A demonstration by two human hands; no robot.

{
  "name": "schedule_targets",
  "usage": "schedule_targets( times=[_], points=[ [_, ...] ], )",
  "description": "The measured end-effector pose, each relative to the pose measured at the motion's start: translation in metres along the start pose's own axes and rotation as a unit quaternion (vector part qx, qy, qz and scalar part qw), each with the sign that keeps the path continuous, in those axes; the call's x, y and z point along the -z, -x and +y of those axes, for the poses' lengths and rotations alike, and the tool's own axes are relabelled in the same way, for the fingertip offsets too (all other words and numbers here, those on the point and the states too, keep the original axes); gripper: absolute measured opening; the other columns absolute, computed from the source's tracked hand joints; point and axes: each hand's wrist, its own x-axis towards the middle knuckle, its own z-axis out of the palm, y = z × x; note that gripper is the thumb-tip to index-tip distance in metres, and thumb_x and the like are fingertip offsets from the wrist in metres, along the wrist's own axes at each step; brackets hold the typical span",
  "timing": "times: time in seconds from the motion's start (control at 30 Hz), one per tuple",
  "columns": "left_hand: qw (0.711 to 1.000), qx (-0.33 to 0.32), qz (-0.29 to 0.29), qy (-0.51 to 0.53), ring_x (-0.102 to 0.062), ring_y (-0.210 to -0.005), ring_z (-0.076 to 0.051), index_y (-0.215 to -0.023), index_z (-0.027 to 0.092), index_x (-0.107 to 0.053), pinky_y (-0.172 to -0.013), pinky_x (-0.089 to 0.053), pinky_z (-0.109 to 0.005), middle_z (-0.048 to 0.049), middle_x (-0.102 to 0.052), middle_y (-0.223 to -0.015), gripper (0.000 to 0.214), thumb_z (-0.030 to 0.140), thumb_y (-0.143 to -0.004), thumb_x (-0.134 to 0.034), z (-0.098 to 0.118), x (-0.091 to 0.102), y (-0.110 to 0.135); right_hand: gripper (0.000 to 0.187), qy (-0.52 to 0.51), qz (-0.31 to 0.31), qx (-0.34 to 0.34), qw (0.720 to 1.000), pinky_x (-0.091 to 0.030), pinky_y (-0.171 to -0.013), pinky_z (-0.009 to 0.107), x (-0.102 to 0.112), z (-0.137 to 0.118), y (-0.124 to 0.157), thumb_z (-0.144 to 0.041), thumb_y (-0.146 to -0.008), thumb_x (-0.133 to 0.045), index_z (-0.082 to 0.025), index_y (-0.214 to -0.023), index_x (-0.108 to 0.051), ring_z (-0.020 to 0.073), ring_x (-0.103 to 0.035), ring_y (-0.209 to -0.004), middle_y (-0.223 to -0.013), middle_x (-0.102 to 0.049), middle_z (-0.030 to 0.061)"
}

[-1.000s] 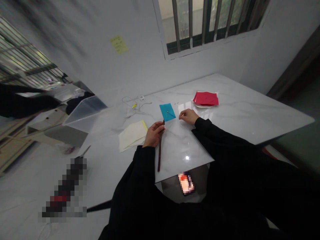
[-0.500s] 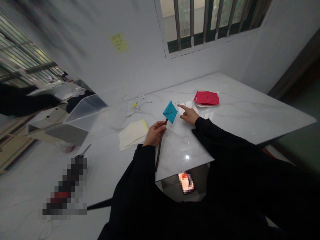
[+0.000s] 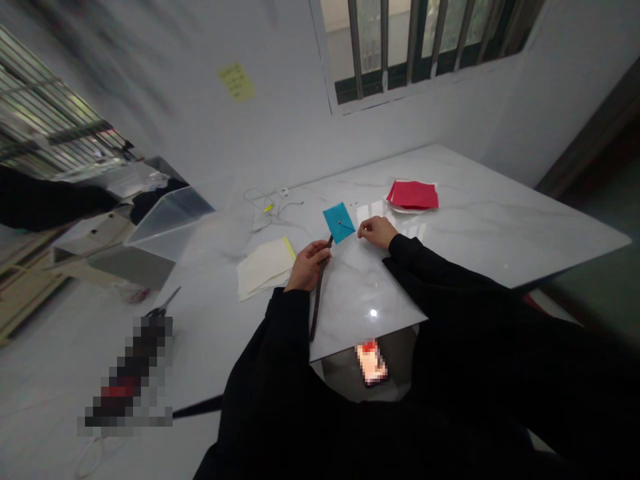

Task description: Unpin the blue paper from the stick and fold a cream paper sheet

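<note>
My left hand (image 3: 309, 265) is closed around a thin dark brown stick (image 3: 316, 303) that slants down toward the table's front edge. At the stick's upper end sits a blue folded pinwheel (image 3: 334, 220), with a small pin head at its middle. Close by the pinwheel's right corner is my right hand (image 3: 379, 232), its fingers curled in with nothing visible in them. Whether a fingertip touches that corner I cannot tell.
Cream paper sheets (image 3: 265, 270) lie left of my left hand. Red sheets (image 3: 414, 195) rest on white ones at the back right. A thin cable (image 3: 290, 210) lies near the wall. Scissors (image 3: 163, 308) are at the left, and a clear plastic bin (image 3: 167, 223) stands behind them.
The pinwheel has turned a little on its pin. My right index finger, stretched out before, has curled in and come lower, beside the pinwheel's corner. My left hand stays on the stick.
</note>
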Motion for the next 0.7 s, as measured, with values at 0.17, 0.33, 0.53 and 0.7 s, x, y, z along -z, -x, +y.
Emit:
schedule_targets(
  times=[0.17, 0.33, 0.53, 0.7],
  points=[
    [1.0, 0.009, 0.004, 0.023, -0.062, -0.074, -0.01, -0.094, 0.017, -0.071, -0.069, -0.048, -0.023, -0.0022, -0.071, -0.088, 0.041, 0.026, -0.062, -0.094, 0.0008, 0.0021, 0.0, 0.024, -0.006, 0.005, -0.008, 1.0, -0.038, -0.072, 0.027, 0.0003, -0.0004, 0.0013, -0.019, -0.087, -0.061, -0.019, -0.088, -0.085, 0.0161, -0.058, -0.071, -0.074, -0.07, 0.0033],
    [0.999, 0.029, -0.002, 0.046, -0.063, -0.077, -0.009, -0.097, 0.017, -0.07, -0.072, -0.05, -0.021, -0.002, -0.071, -0.097, 0.043, 0.026, -0.062, -0.095, 0.0017, 0.0041, -0.0003, 0.023, -0.016, 0.004, -0.008, 1.0, -0.037, -0.071, 0.028, -0.0036, 0.0011, 0.0035, -0.019, -0.086, -0.061, -0.019, -0.086, -0.085, 0.0158, -0.056, -0.068, -0.073, -0.069, 0.003],
    [0.997, 0.044, -0.002, 0.065, -0.064, -0.079, -0.008, -0.101, 0.018, -0.069, -0.073, -0.052, -0.02, -0.0029, -0.071, -0.105, 0.044, 0.025, -0.065, -0.094, 0.0002, 0.0082, -0.0025, 0.022, -0.03, 0.011, -0.01, 0.999, -0.038, -0.071, 0.028, -0.0063, 0.0027, 0.0037, -0.019, -0.085, -0.063, -0.019, -0.085, -0.085, 0.0159, -0.055, -0.07, -0.073, -0.069, 0.0032],
    [0.998, 0.037, -0.014, 0.052, -0.064, -0.079, -0.008, -0.104, 0.019, -0.069, -0.074, -0.052, -0.02, -0.0029, -0.07, -0.105, 0.044, 0.024, -0.067, -0.092, 0.0011, 0.0072, -0.0036, 0.021, -0.028, 0.011, -0.001, 1.0, -0.037, -0.071, 0.028, -0.0054, 0.0009, 0.0018, -0.018, -0.085, -0.064, -0.019, -0.086, -0.085, 0.0154, -0.055, -0.069, -0.074, -0.069, 0.0031]
  ],
)
